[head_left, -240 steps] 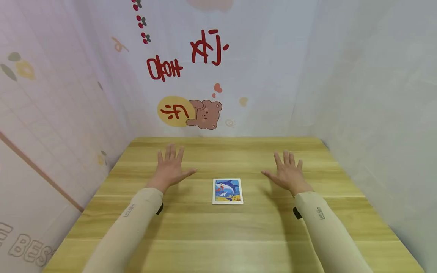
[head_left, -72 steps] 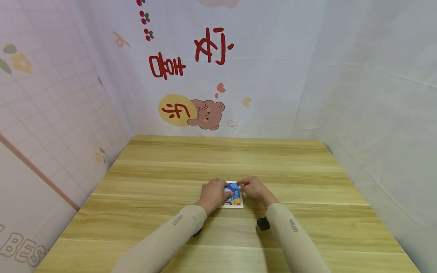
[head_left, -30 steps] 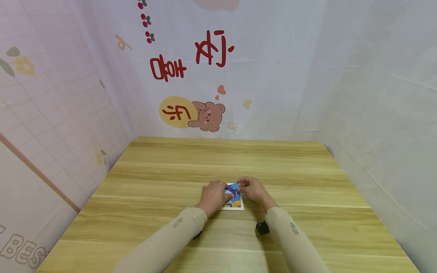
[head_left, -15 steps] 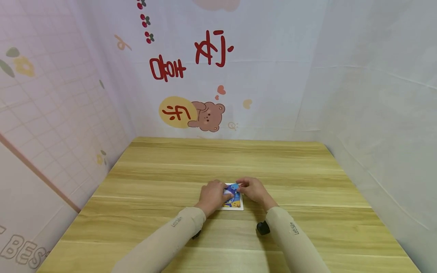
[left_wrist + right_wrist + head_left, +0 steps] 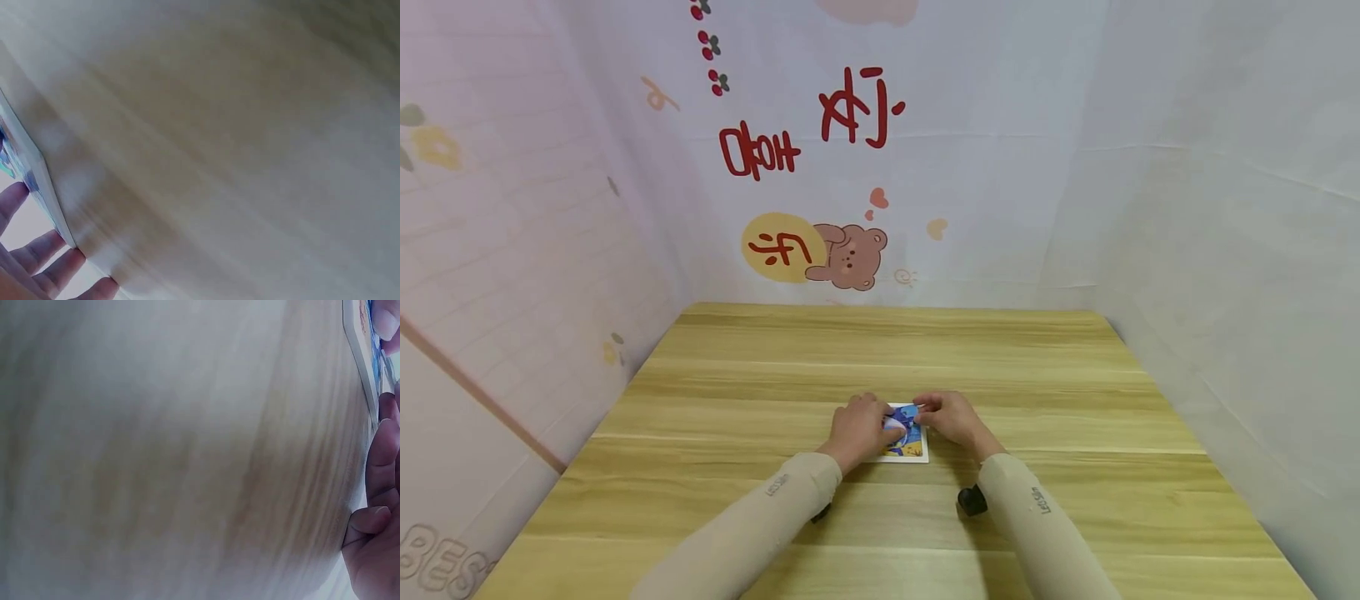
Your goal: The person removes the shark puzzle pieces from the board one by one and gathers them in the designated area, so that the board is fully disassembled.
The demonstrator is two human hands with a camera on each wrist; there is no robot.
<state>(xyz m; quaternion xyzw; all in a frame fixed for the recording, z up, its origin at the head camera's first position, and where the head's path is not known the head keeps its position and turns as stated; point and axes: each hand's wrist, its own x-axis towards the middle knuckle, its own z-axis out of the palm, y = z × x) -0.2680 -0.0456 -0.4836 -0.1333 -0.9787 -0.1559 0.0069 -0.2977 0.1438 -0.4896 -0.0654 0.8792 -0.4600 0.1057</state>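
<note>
A small white-framed jigsaw puzzle (image 5: 913,447) with a blue and yellow sea picture lies flat on the wooden table. My left hand (image 5: 855,429) holds it at the left side, its thumb over the picture. In the left wrist view, fingertips (image 5: 65,259) sit right at the puzzle's edge. At the top right corner, my right hand (image 5: 953,417) pinches with thumb and forefinger at a small light blue puzzle piece (image 5: 911,411). The right wrist view shows the puzzle's pale side (image 5: 356,337) beside the curled right fingers. My left hand covers the puzzle's left part.
The wood-grain table (image 5: 887,342) stretches around the puzzle on all sides. Behind it hangs a white backdrop (image 5: 985,167) with a printed bear, and pale cloth walls (image 5: 1240,275) stand at left and right. Dark wrist cameras (image 5: 972,501) sit under the sleeves.
Eight seconds ago both hands lay spread apart on either side of the puzzle; since then they have come together on it. Over the last second they barely move, and the head view shifts slightly.
</note>
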